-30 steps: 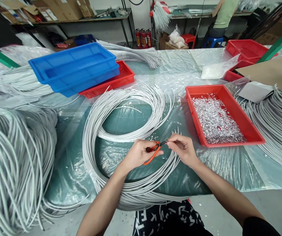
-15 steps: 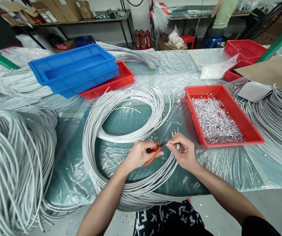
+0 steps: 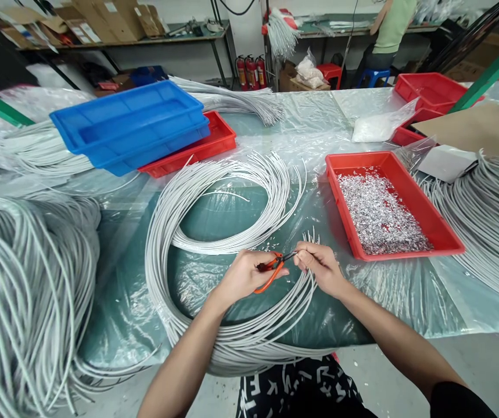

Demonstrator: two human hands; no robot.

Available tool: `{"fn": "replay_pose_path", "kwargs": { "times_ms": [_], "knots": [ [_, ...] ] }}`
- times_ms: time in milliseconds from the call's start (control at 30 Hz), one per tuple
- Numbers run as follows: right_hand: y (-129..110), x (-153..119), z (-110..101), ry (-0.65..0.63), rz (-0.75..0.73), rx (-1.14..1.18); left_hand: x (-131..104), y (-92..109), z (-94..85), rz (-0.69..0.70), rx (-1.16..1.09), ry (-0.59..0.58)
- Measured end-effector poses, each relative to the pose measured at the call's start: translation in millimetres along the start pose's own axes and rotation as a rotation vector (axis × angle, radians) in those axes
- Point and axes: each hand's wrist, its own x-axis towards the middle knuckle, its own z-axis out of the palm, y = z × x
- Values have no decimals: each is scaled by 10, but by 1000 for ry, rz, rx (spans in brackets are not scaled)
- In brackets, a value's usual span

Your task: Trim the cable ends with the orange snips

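My left hand (image 3: 244, 273) is closed around orange-handled pliers (image 3: 270, 276), whose dark jaws point right. At the jaw tips, the thumb and fingers of my right hand (image 3: 321, 267) are pinched together; what sits between them is too small to make out. Grey cables (image 3: 249, 334) form a large loop on the table under both hands, and their loose ends stick up just behind my right fingers. Beyond them lies a second, smaller coil of white cables (image 3: 232, 241). A red tray (image 3: 406, 254) of small shiny metal pieces (image 3: 380, 212) stands to the right of my right hand.
On the left is a big heap of grey cables (image 3: 27, 290); another bundle (image 3: 488, 215) lies at the right. Blue trays (image 3: 131, 125) rest on a red tray (image 3: 221, 139) at the back left. A plastic bag (image 3: 373, 126) is at the back right. Farther off sits a person (image 3: 392, 32).
My right fingers have curled in more tightly and shifted slightly at the plier tips. My left hand and the pliers have hardly moved.
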Motion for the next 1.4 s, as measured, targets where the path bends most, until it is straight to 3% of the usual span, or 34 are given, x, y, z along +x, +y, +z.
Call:
{"fn": "replay_pose_path", "kwargs": {
  "times_ms": [167, 233, 333, 467, 700, 1000, 1400],
  "knots": [
    [28, 47, -6, -263, 355, 648, -2, 3, -2, 44, 12, -7],
    [47, 51, -7, -328, 420, 769, 2, 0, 0, 51, 20, -2],
    [54, 52, -4, -315, 432, 838, 12, -4, -4, 47, 23, 16],
    [14, 59, 11, -226, 389, 806, 22, 15, -7, 30, -37, 84],
    [80, 18, 173, -80, 303, 508, 12, 24, 92, -32, -387, 342],
    [128, -13, 278, 1, 282, 414, 36, 72, 116, -37, -470, 322],
    [119, -17, 289, 94, 239, 249, 36, 54, 126, -145, -569, 302]
  ]
}}
